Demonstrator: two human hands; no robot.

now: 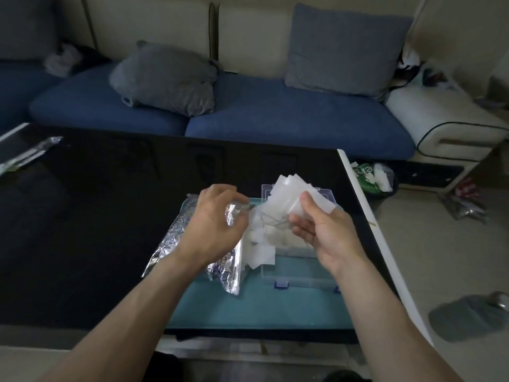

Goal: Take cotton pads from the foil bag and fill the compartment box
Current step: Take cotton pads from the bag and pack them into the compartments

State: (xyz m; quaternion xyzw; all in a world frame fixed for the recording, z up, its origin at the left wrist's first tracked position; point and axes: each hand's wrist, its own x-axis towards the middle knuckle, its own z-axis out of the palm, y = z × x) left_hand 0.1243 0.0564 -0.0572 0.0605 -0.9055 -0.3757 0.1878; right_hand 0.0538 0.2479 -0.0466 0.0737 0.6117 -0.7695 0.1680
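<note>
Dark bench (pixel 110 216) carrying a teal mat (pixel 248 304). On the mat, the foil bag (pixel 170 238) lies beside the clear compartment box (pixel 297 274). Left hand (pixel 212 224) grips the bag's mouth; right hand (pixel 322 230) pinches a fanned bunch of cotton pads (pixel 292 191) above the box. Pads already heap inside; filling appears partway done.
</note>
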